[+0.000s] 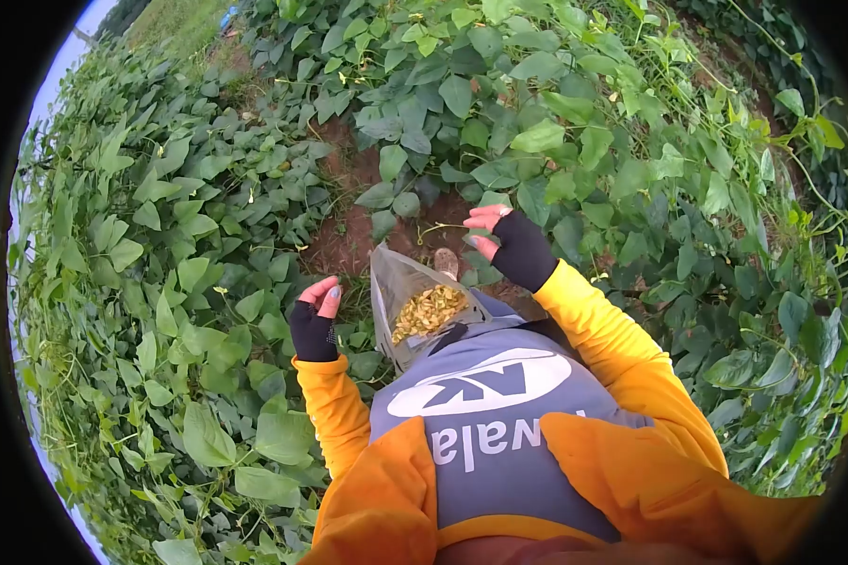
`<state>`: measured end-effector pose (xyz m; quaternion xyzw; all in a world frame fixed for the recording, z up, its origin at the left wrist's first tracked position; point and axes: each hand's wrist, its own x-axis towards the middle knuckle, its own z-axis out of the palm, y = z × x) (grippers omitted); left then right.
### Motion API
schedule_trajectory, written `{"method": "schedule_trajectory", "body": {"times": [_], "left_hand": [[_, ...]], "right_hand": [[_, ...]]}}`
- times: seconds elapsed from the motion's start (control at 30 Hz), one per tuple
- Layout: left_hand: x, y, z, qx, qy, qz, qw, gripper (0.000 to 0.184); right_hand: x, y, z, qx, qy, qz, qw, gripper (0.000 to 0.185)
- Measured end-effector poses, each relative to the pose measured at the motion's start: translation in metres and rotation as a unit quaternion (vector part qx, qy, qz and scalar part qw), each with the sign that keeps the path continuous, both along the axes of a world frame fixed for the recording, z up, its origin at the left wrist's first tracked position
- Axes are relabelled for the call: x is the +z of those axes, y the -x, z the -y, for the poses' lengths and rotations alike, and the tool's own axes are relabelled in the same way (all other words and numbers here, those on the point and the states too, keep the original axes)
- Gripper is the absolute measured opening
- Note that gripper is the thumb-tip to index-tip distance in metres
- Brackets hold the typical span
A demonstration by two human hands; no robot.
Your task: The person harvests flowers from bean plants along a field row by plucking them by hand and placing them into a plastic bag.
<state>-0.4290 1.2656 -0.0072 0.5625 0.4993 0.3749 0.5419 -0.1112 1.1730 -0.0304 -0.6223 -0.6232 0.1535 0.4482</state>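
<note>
My left hand (317, 318), in a black fingerless glove, is raised beside the bag with thumb and fingertips drawn together. Whatever they may hold cannot be made out. Over the leaves on the other side is my right hand (513, 247), gloved the same way, its thumb apart from the bent fingers. A thin yellowish-green stem (437, 228) runs up to these fingertips; I cannot tell whether they touch it. Between my hands, at my waist, hangs a translucent plastic bag (383, 282), its mouth open. Inside lies a heap of small yellow blossoms or buds (429, 313).
Dense leafy green plants (207, 217) surround me on both sides. Reddish-brown soil (347, 179) shows in a narrow gap ahead. My shoe (447, 262) is just beyond the bag. Trailing vines (790, 141) hang at the right. A small blue object (228, 16) lies far off.
</note>
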Motion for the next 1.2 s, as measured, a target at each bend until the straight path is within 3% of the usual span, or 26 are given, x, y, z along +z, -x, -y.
{"method": "schedule_trajectory", "body": {"times": [0.1,0.4,0.47,0.53,0.57,0.6,0.67,0.73,0.77,0.87,1.03,1.2], "left_hand": [[-0.009,-0.005,-0.013,-0.013,0.002,0.000,1.000,0.020],[-0.025,-0.024,-0.059,-0.019,0.040,0.029,0.999,0.019],[-0.037,-0.022,-0.066,-0.011,0.045,0.033,0.998,0.019],[-0.048,-0.017,-0.074,-0.002,0.072,0.039,0.997,0.019],[-0.053,-0.014,-0.079,-0.001,0.083,0.031,0.996,0.019],[-0.055,-0.014,-0.084,0.005,0.098,0.038,0.994,0.019],[-0.064,-0.012,-0.093,0.024,0.127,0.033,0.991,0.019],[-0.072,-0.010,-0.104,0.029,0.152,0.006,0.988,0.019],[-0.075,-0.011,-0.109,0.035,0.162,0.006,0.986,0.019],[-0.085,-0.014,-0.127,0.044,0.192,0.011,0.980,0.019],[-0.085,-0.032,-0.159,0.036,0.220,-0.003,0.975,0.020],[-0.081,-0.046,-0.188,0.014,0.226,-0.016,0.974,0.021]], "right_hand": [[-0.029,-0.032,-0.024,-0.061,0.103,-0.054,0.991,0.028],[-0.070,-0.092,-0.140,-0.148,0.114,-0.199,0.962,0.039],[-0.085,-0.115,-0.181,-0.216,0.036,-0.304,0.927,0.043],[-0.089,-0.143,-0.218,-0.280,0.049,-0.511,0.811,0.039],[-0.122,-0.174,-0.234,-0.248,0.041,-0.521,0.816,0.030],[-0.122,-0.185,-0.255,-0.328,0.022,-0.566,0.756,0.017],[-0.115,-0.203,-0.282,-0.457,0.101,-0.514,0.719,0.017],[-0.172,-0.256,-0.297,-0.401,-0.042,-0.598,0.693,0.017],[-0.167,-0.263,-0.301,-0.443,-0.026,-0.624,0.643,0.020],[-0.313,-0.372,-0.315,-0.382,-0.014,-0.641,0.666,0.031],[-0.234,-0.346,-0.324,-0.402,-0.022,-0.667,0.627,0.029],[-0.211,-0.332,-0.329,-0.389,-0.020,-0.673,0.629,0.028]]}}
